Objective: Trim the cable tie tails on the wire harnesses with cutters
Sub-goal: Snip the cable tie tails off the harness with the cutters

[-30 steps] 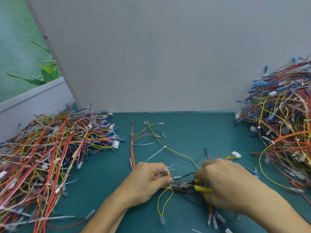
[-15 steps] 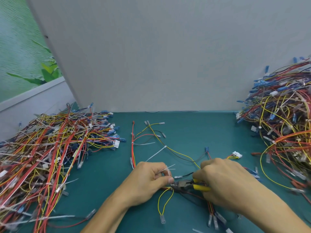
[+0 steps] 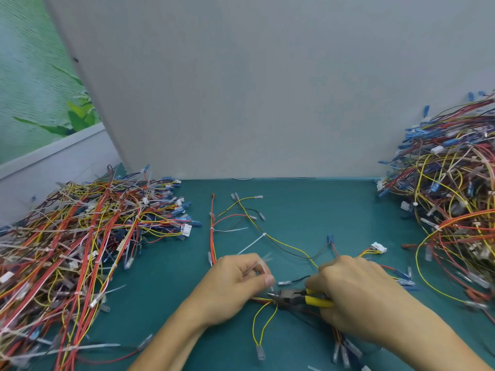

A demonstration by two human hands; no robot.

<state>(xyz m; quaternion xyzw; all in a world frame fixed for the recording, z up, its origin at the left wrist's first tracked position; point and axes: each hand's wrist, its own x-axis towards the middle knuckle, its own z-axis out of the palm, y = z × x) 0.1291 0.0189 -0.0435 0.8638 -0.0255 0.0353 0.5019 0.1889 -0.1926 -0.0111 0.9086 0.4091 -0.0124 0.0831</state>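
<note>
A wire harness of red, yellow and black wires lies spread on the green mat, with white cable tie tails sticking out. My left hand pinches the harness near a tie, a pale tail showing above its fingers. My right hand grips the yellow-handled cutters. Their dark jaws point left and sit at the wires just beside my left thumb.
A large heap of harnesses with long tie tails fills the left of the mat. Another heap rises at the right. A grey partition closes off the back. Loose terminals lie near the front edge.
The cutters and my right hand have shifted slightly left toward my left thumb. My left hand holds nearly the same place.
</note>
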